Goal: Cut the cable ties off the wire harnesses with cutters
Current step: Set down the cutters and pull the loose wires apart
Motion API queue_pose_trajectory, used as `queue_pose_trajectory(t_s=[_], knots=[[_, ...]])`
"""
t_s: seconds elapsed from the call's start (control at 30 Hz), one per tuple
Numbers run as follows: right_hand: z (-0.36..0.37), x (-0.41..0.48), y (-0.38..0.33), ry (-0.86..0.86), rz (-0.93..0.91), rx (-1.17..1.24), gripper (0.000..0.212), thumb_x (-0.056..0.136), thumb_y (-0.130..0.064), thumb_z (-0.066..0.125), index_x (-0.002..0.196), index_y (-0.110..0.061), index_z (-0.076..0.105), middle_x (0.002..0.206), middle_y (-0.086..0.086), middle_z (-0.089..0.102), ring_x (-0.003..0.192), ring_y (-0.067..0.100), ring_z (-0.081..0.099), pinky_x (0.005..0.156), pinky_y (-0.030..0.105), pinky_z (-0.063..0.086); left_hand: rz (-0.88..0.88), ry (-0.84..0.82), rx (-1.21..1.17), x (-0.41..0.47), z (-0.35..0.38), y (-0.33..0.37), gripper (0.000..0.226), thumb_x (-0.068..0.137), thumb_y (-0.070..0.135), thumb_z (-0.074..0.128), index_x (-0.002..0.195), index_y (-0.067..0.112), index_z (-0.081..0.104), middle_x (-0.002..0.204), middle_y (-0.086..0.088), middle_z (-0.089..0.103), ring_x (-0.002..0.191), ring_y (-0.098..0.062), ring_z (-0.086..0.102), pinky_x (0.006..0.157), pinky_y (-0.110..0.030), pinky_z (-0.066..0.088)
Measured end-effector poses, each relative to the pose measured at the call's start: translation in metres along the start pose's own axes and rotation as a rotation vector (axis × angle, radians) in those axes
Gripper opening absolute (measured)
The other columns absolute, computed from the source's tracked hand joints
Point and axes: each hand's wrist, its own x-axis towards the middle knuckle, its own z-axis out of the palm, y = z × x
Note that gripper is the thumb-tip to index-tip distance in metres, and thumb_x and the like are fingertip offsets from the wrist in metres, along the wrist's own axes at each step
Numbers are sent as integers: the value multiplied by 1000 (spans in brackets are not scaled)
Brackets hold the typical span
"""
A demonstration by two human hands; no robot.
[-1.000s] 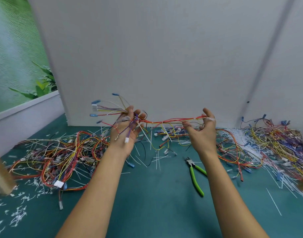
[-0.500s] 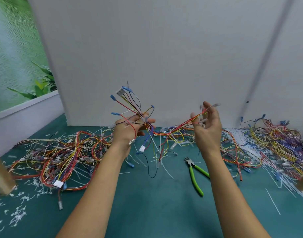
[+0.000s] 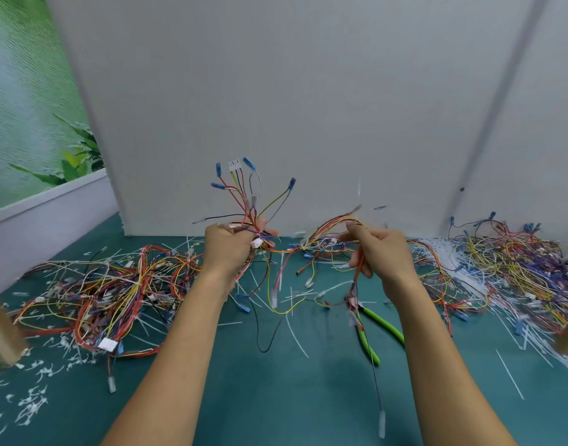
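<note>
In the head view, we hold one harness [image 3: 290, 250] in the air above the table [image 3: 276, 397], well off its teal top. Our left hand [image 3: 231, 249] has its fingers curled tight round one end of the bundle. From that fist the wires fan upward, with blue terminals and a white connector [image 3: 233, 165] pointing up at the white panel [image 3: 308, 107].

The harness runs left to right, sagging a little, across to our right hand [image 3: 384, 252]. That hand's fingers are bent and pinch a loop of red and yellow wires. Below it loose ends dangle straight down. One thin black wire [image 3: 372, 368] hangs lowest, toward us, and ends in a pale terminal.

The cutters [image 3: 369, 346] lie on the table under our right hand, touched by neither hand. Their green handles point toward us and to the right. Their nose is hidden behind the dangling wires.

A heap of harnesses [image 3: 115, 284] lies to the left and another heap [image 3: 501, 262] to the right. Small white tie scraps [image 3: 28, 403] litter the near left of the table.
</note>
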Motion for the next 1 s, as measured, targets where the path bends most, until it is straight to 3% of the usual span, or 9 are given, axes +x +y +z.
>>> queue_pose_trajectory(t_s=[0.1,0.2,0.3,0.43,0.6,0.73,0.87,1.0], knots=[[-3,1,-2,-74,118,103,24,98,-24,65,101,-4,78,41,6,46,33,17,36,46,25,29,-60,98,1,6,-4,-3,11,89,2,68,81,3,76,75,-12,76,67,-32,67,43,-24,44],[-6,1,-4,-163,217,291,28,94,-14,70,111,8,69,45,2,43,27,10,26,44,26,42,-99,137,-56,6,-7,-1,5,83,8,78,78,10,76,71,-6,76,59,-19,67,49,-24,55],[-7,2,-7,-213,274,438,25,86,-15,75,104,1,68,49,-1,44,27,7,24,41,21,41,-98,114,-131,5,-10,1,10,77,9,83,83,6,76,75,-10,77,58,-17,71,47,-21,55],[-6,4,-6,-186,335,576,23,95,-21,69,105,-1,71,59,1,52,27,5,24,42,17,44,-89,124,-85,4,-10,1,24,73,17,88,83,0,74,71,-14,75,59,-19,70,52,-27,57],[-1,4,-8,-151,371,752,18,103,-15,57,94,0,60,70,8,56,23,6,30,42,13,48,-74,121,-6,3,-8,0,30,72,30,89,76,6,71,73,-12,76,63,-21,74,54,-26,54],[2,5,-9,-120,368,812,19,104,-9,54,87,-1,57,71,13,64,29,6,41,51,15,55,-66,119,-9,3,-6,0,33,72,36,88,76,6,73,74,-13,76,60,-21,73,56,-29,55],[5,5,-7,-132,369,822,14,103,-9,56,92,0,59,85,15,72,52,12,67,58,24,60,-34,94,-25,1,-5,1,32,81,39,79,79,7,75,77,-10,77,61,-17,72,54,-23,55],[4,5,-3,-194,384,835,3,102,-9,57,102,-9,59,88,11,74,55,13,66,61,31,61,-27,91,-59,2,-5,1,24,91,27,72,92,3,73,82,-9,77,65,-15,73,57,-23,56]])
